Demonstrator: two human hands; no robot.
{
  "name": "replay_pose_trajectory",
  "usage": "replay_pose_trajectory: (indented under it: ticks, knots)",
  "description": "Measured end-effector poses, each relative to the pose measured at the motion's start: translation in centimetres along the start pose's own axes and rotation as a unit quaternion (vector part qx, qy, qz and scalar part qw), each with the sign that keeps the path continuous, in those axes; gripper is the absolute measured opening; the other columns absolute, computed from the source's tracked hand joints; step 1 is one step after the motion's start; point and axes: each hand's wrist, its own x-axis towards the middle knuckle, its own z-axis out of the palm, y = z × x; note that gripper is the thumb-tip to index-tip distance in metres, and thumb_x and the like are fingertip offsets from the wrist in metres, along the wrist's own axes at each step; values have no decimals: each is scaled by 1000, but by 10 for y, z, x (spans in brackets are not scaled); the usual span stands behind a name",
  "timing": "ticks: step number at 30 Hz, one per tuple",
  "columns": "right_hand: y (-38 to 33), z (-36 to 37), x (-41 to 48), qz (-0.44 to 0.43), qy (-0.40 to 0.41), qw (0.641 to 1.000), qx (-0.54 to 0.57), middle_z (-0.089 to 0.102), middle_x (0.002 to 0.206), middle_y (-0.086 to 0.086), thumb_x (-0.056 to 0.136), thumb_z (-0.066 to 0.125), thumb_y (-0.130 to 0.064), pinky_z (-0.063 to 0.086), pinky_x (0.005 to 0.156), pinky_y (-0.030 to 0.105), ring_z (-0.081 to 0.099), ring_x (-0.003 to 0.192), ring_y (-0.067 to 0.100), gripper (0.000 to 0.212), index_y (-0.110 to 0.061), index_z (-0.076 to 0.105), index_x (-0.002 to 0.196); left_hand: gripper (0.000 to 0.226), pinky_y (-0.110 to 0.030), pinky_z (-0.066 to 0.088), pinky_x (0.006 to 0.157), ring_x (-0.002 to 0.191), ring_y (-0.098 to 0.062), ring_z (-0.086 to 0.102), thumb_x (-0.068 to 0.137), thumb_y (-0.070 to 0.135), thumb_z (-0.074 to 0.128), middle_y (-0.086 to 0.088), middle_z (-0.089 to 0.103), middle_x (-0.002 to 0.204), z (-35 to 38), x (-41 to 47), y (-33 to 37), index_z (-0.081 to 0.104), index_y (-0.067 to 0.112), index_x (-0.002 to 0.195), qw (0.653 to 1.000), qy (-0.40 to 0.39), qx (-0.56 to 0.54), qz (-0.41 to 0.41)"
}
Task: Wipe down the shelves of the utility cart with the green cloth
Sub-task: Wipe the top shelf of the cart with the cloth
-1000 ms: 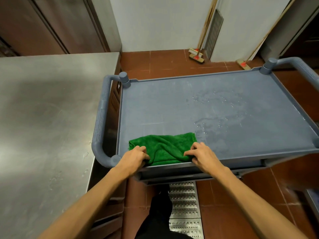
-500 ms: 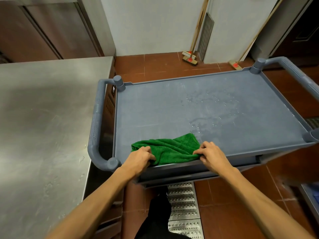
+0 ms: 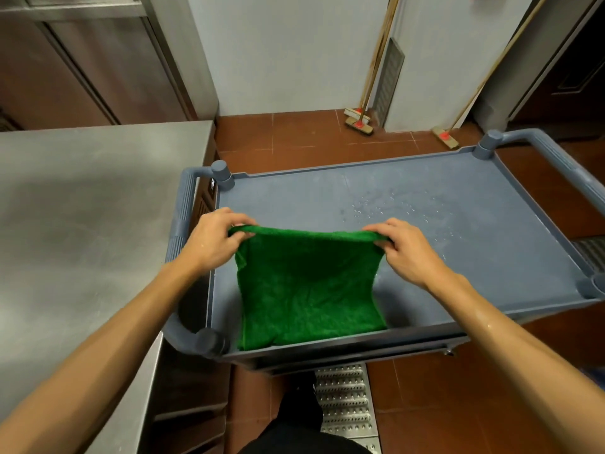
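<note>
Left arm reaches in from lower left; my left hand [image 3: 212,239] is raised, fingers curled, pinching the green cloth [image 3: 307,290] at its upper left corner. Cloth hangs stretched, lower edge on the cart's top shelf [image 3: 425,224] by the near rim. Right arm mirrors; right hand [image 3: 406,253] pinches the upper right corner.

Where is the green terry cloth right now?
In the head view, the green terry cloth hangs over the near-left part of the grey-blue plastic cart shelf, its top edge pinched by the left hand and the right hand.
</note>
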Motion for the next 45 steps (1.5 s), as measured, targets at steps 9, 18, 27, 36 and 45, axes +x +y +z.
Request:
replay_pose_trajectory:
  ticks: [9, 18, 27, 36, 45]
  knots:
    - [-6, -44, 66, -18, 34, 999, -38, 60, 96, 4, 89, 51, 1, 46, 85, 43, 54, 98, 27, 43, -28, 67, 117, 19, -39, 50, 83, 86, -20, 60, 89, 19, 70, 1, 64, 91, -28, 59, 0, 77, 28, 104, 1000, 17, 2, 20]
    - [-8, -95, 120, 15, 60, 993, -96, 60, 99, 3, 90, 50, 1, 47, 83, 45, 51, 101, 29, 43, -27, 66, 119, 21, -28, 59, 51, 77, -18, 64, 91, 13, 68, -2, 60, 93, -47, 143, 8, 76, 28, 103, 997, 23, -64, 26]
    - [-10, -167, 193, 59, 232, 966, -98, 69, 105, 12, 77, 44, 3, 51, 88, 47, 59, 101, 34, 51, -23, 72, 111, 22, -29, 44, 79, 88, -16, 55, 87, 18, 69, 1, 64, 90, -84, 245, 50, 78, 24, 106, 987, 125, -65, 81]
    - [36, -132, 187, 131, 268, 946, -122, 63, 110, 11, 82, 46, 2, 48, 84, 44, 53, 106, 34, 44, -21, 69, 111, 28, -22, 40, 87, 96, -18, 57, 84, 8, 69, -8, 64, 101, -27, 283, 54, 78, 20, 107, 984, 108, -55, 130]
    - [101, 35, 112, 257, 3, 958, -125, 70, 113, 8, 82, 53, 0, 50, 89, 42, 64, 104, 35, 46, -25, 70, 116, 24, -45, 56, 80, 99, -36, 62, 79, 2, 66, -10, 65, 110, 148, 193, -18, 77, 13, 98, 992, -95, 10, 78]
